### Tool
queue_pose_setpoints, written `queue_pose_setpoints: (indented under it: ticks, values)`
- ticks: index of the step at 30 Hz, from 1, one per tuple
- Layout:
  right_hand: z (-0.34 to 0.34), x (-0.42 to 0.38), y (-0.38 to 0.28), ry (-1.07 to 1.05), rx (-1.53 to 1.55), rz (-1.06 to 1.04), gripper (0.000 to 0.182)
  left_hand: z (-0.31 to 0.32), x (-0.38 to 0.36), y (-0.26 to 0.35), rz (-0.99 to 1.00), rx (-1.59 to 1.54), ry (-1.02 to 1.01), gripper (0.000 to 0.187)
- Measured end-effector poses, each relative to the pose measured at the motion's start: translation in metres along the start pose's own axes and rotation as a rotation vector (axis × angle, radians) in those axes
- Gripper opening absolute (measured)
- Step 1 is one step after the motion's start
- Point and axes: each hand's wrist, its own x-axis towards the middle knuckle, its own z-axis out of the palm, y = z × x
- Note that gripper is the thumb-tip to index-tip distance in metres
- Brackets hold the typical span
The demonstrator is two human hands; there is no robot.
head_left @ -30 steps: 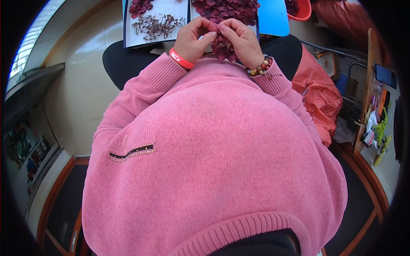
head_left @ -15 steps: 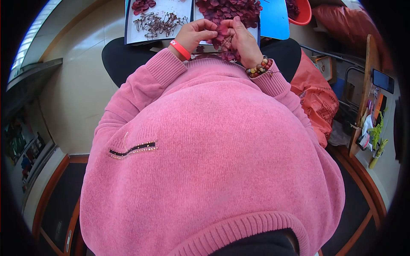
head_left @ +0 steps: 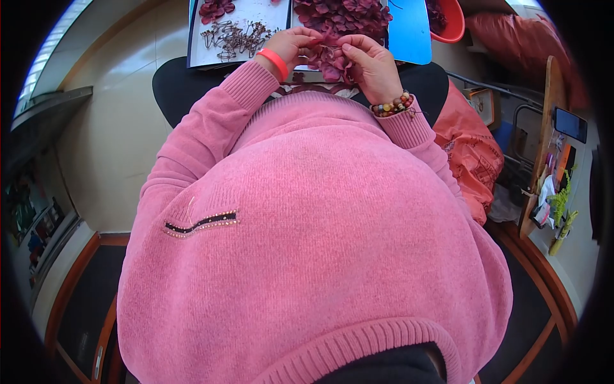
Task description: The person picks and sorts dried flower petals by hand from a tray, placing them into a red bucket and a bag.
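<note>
A dark red artificial flower spray (head_left: 334, 64) hangs between my two hands above the near edge of the tray. My left hand (head_left: 289, 48), with a red band at the wrist, is closed in a pinch at the upper left of the spray, on a petal. From the other side, my right hand (head_left: 378, 69), wearing a beaded bracelet, pinches it between thumb and forefinger near a thin pale stem. Behind them lies a heap of dark red petals (head_left: 342, 18) in the tray's right part. Bare brown stems (head_left: 236, 40) fill the left part, below a small petal cluster (head_left: 216, 9).
The white tray (head_left: 206, 55) rests across my lap. A blue board (head_left: 409, 35) adjoins it on the right, with a red basin (head_left: 455, 18) of petals beyond. A red plastic sack (head_left: 472, 150) stands by my right leg, near a wooden-edged shelf with a phone (head_left: 570, 124).
My right hand has moved slightly down and right, and my left hand slightly right. The flower spray has turned between them, and a pale stem now shows between the fingers.
</note>
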Motion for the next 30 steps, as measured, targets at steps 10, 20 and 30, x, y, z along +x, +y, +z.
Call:
queue_pose_setpoints:
  ticks: [10,20,30]
  values:
    - [-0.013,0.009,-0.002,0.074,0.215,0.110,0.014,0.003,-0.028,0.004,0.509,0.344,-0.013,0.014]
    - [-0.014,0.011,0.001,0.059,0.213,0.071,0.016,0.024,-0.022,0.000,0.672,0.667,0.044,0.014]
    - [-0.012,0.006,0.000,0.087,0.209,-0.003,0.013,0.023,-0.017,-0.003,0.614,0.683,0.011,0.014]
